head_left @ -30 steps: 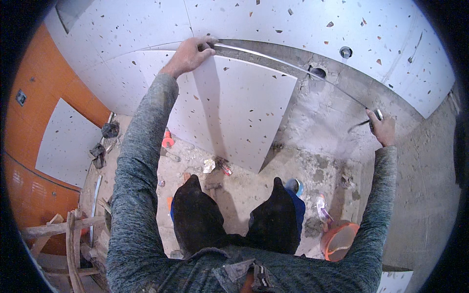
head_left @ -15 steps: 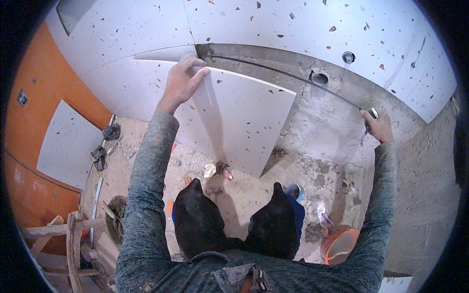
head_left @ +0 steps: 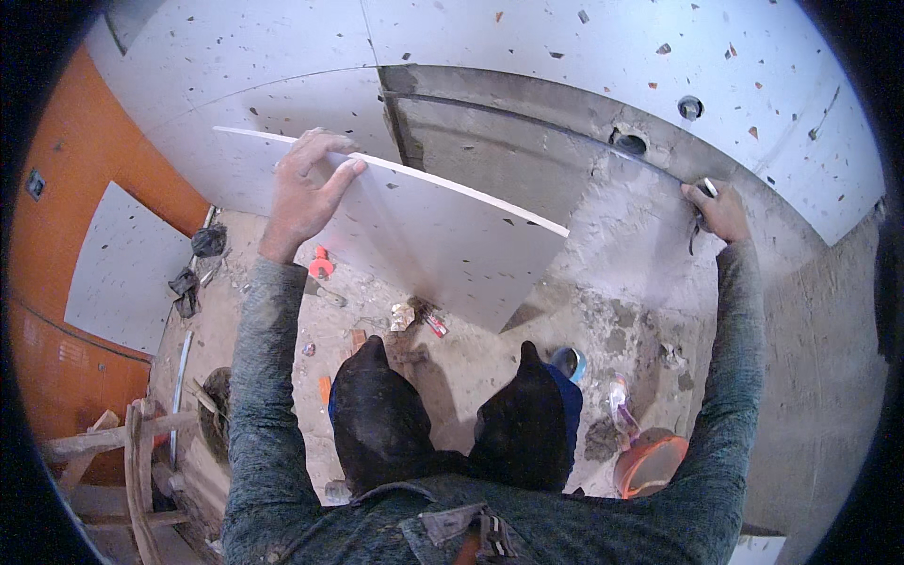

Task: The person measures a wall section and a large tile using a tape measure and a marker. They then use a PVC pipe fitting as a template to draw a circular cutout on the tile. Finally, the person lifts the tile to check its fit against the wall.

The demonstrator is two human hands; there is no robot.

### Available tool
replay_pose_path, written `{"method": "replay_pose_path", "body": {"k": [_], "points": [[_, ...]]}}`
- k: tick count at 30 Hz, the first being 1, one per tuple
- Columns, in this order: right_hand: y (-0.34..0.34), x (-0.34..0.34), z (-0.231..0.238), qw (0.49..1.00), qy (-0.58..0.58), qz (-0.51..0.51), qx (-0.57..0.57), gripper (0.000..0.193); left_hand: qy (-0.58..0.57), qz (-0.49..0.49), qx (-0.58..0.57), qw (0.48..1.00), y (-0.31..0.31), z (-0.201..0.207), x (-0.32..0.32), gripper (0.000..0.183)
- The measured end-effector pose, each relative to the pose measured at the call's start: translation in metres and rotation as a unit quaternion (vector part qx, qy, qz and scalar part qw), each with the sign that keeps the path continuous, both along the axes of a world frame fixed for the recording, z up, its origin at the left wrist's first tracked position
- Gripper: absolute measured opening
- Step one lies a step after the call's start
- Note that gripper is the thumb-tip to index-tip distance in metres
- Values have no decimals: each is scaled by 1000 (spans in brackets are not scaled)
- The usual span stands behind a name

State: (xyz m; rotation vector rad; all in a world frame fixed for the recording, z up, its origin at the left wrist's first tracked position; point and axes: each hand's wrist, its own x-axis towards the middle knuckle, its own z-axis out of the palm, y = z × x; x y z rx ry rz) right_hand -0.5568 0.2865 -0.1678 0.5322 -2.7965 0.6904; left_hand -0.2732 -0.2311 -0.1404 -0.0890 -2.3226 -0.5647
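My left hand [head_left: 313, 193] grips the top edge of a large white terrazzo-pattern tile [head_left: 443, 250], thumb on the near face and fingers over the edge. The tile leans toward me, away from the wall. My right hand [head_left: 723, 209] is closed around a dark tape measure, its case mostly hidden by the fingers. From there the dark tape blade [head_left: 527, 121] stretches left along the bare grey wall strip [head_left: 471, 155], reaching near the edge of the fitted tiles. A small white-tipped stick, perhaps a marker [head_left: 710, 186], pokes out of the same hand.
Fitted speckled wall tiles [head_left: 527, 38] surround the strip. Two pipe openings show, one in the strip [head_left: 629, 141]. Another tile [head_left: 127, 268] leans on the orange wall. An orange bucket [head_left: 652, 466], blue tape roll [head_left: 569, 363], wooden frame [head_left: 137, 461] and rubble lie around my legs.
The tile's top edge has tipped away from the wall toward me, and my left hand has moved left and nearer with it. More bare wall shows behind. The tape stays stretched out.
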Motion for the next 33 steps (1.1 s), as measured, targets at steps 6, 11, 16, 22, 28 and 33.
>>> {"method": "replay_pose_path", "body": {"k": [6,11,16,22,28,33], "points": [[-14,3,10,999,-46,0,5,50,54,16,-26,998,-7,-13,2,17],[-7,-8,3,999,24,-2,47,51,30,-1,-38,999,-7,-14,-2,18],[-3,-12,6,997,34,-23,67,54,37,11,-35,999,-6,-17,-3,17],[-13,-2,13,998,33,-21,50,45,48,-5,-21,999,-7,-16,1,18],[-13,-1,14,999,11,-22,33,47,46,5,-23,999,-5,-16,1,17],[-9,-9,11,998,21,-13,58,52,66,19,-33,997,-4,-18,-1,17]]}}
